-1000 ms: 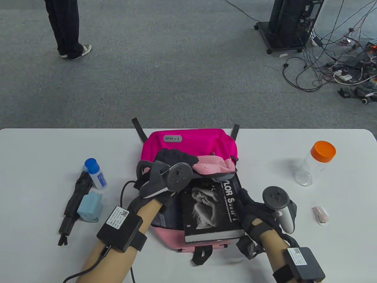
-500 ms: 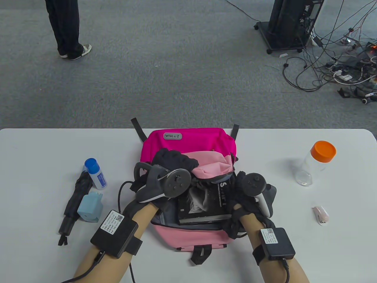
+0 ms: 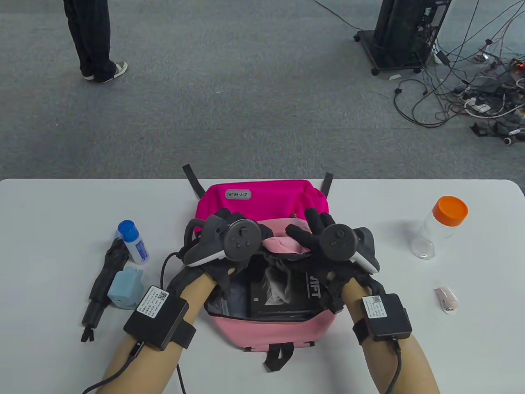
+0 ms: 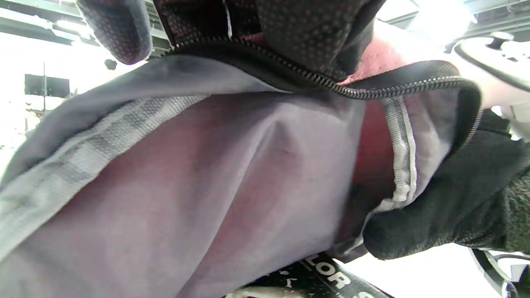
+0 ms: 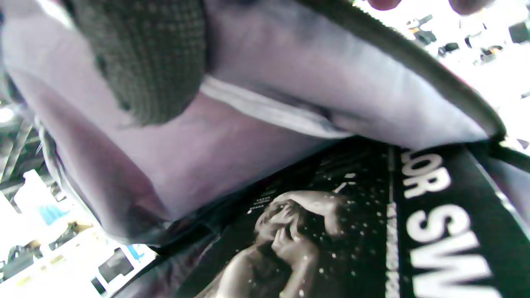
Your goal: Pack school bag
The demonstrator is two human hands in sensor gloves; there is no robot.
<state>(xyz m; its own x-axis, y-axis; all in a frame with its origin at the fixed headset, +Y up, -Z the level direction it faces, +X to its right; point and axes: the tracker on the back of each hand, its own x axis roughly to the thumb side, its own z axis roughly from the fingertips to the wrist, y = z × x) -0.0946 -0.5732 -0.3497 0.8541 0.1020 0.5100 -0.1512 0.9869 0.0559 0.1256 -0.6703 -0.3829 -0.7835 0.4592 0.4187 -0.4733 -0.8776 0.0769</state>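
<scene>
The pink school bag (image 3: 266, 197) lies in the middle of the table with its mouth toward me. A black book (image 3: 287, 291) with a grey portrait lies inside it, its near part showing. My left hand (image 3: 227, 223) grips the left of the light pink flap (image 3: 281, 244) and holds it up. My right hand (image 3: 305, 232) grips the flap's right side, fingers on top. The left wrist view shows the grey lining (image 4: 207, 186), the fingers (image 4: 298, 33) on the zipper edge and the book (image 4: 331, 277). The right wrist view shows the book (image 5: 352, 227) under the lining (image 5: 290, 82).
Left of the bag lie a blue-capped bottle (image 3: 133, 242), a black folded umbrella (image 3: 102, 279) and a light blue case (image 3: 125, 287). At the right stand a clear jar with an orange lid (image 3: 441, 225) and a small pink item (image 3: 447, 299).
My right hand let go of the book, which slid deeper into the bag, and moved up to the flap. My left hand stayed on the flap and shifted slightly forward.
</scene>
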